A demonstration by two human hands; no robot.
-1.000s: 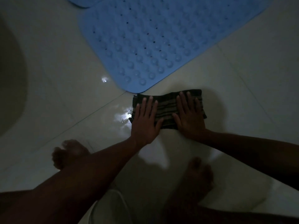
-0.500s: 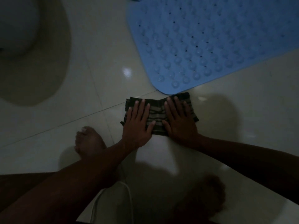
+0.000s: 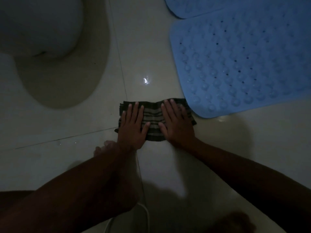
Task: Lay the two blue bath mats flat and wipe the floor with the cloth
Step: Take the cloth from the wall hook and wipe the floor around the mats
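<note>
A dark striped cloth (image 3: 154,121) lies folded on the pale tiled floor (image 3: 151,52). My left hand (image 3: 133,126) presses flat on its left half, fingers spread. My right hand (image 3: 176,123) presses flat on its right half. A blue bath mat (image 3: 244,61) with raised bumps and small holes lies flat to the right, its rounded corner close to the cloth's right end. The second blue mat (image 3: 190,5) shows at the top edge, beside the first.
A white toilet bowl (image 3: 42,26) with its base (image 3: 64,78) stands at the upper left. My bare left foot (image 3: 107,147) rests just behind my left hand; the other foot (image 3: 235,222) is dim at the bottom. A thin white cord (image 3: 146,214) lies near the bottom.
Both hands have slid the cloth leftward across the floor, away from under the mat's corner toward the toilet. The view has shifted left, bringing the toilet and second mat into sight.
</note>
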